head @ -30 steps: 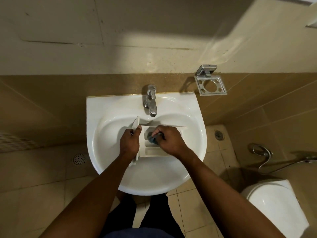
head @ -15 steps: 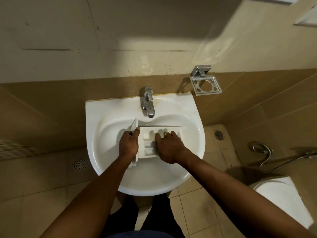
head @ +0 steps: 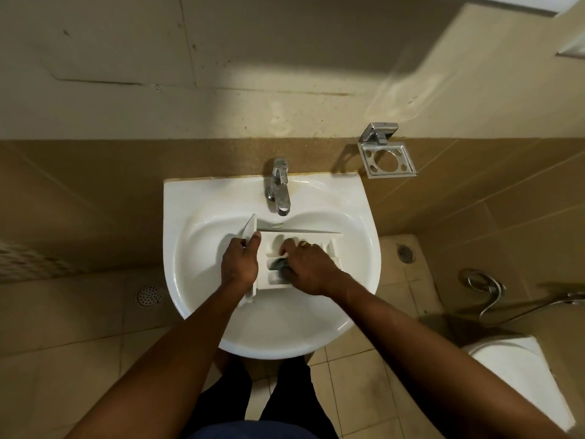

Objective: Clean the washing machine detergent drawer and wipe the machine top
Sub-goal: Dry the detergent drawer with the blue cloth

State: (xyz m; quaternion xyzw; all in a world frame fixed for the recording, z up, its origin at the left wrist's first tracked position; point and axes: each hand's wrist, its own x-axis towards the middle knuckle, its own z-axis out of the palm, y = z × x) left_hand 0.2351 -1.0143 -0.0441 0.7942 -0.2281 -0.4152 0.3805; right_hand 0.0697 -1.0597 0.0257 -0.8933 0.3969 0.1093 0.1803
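The left hand (head: pixel 240 264) clasps the front panel of the white plastic detergent drawer (head: pixel 300 232), which lies in the white ceramic basin (head: pixel 190 236) below the chrome tap (head: pixel 280 188). The right hand (head: pixel 311 269) grips a small dark cleaning pad (head: pixel 280 264), blurred, inside a drawer compartment.

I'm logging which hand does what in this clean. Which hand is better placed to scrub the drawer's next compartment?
Right. The right hand holds the dark scrubber inside the detergent drawer, while the left hand grips its front panel, steadying it in the sink.
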